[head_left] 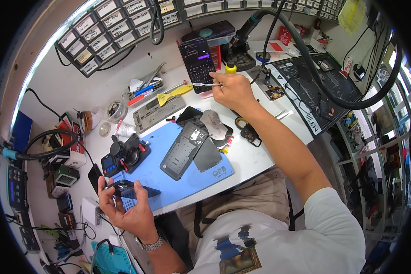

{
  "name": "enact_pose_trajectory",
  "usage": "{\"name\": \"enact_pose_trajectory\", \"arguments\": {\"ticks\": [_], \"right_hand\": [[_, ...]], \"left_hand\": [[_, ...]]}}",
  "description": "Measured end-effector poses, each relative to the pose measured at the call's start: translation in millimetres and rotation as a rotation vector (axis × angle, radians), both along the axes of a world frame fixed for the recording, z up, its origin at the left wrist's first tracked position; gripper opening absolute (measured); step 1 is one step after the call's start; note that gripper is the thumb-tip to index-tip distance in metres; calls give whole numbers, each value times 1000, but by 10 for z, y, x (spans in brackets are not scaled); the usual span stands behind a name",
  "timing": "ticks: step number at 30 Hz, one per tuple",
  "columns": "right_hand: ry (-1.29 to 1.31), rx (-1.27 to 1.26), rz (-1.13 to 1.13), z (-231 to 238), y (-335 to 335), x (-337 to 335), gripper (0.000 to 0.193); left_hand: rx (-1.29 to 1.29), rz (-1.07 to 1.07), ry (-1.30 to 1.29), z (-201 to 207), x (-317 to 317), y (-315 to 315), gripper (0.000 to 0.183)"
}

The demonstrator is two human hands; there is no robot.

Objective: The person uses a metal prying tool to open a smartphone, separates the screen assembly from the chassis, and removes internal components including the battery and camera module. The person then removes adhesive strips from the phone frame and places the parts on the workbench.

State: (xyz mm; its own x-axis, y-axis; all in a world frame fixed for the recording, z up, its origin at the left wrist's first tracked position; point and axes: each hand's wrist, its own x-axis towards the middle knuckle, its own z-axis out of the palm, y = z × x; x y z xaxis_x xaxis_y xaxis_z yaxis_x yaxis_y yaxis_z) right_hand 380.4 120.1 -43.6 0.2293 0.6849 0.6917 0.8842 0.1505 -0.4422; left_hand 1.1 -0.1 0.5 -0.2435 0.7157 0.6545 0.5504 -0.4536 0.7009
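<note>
Tweezers (206,84) lie level in my right hand (233,91), pinched, tips pointing left at the propped phone (197,58); my left hand (125,208) clasps a dark phone (131,188).

One head-worn fisheye view — steeply downward, close over the workbench (255,160) — edges bent toward the rim.

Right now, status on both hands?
Left hand holds dark phone. Right hand holds tweezers by propped phone. Opened phone lies on blue mat.

lit phone screen (197,58) propped rear centre | white drawer labels (118,25) along wall
</note>
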Motion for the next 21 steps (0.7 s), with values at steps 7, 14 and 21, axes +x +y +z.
{"name": "enact_pose_trajectory", "arguments": {"ticks": [7, 14, 21], "right_hand": [[-65, -10, 68, -6, -17, -8, 32], [-100, -72, 74, -3, -27, -3, 29], [-91, -18, 82, -7, -32, -4, 25]], "left_hand": [[-7, 22, 24, -8, -8, -3, 61], [-7, 18, 22, -14, -15, -1, 60], [-10, 21, 22, -10, -17, -5, 60]]}}
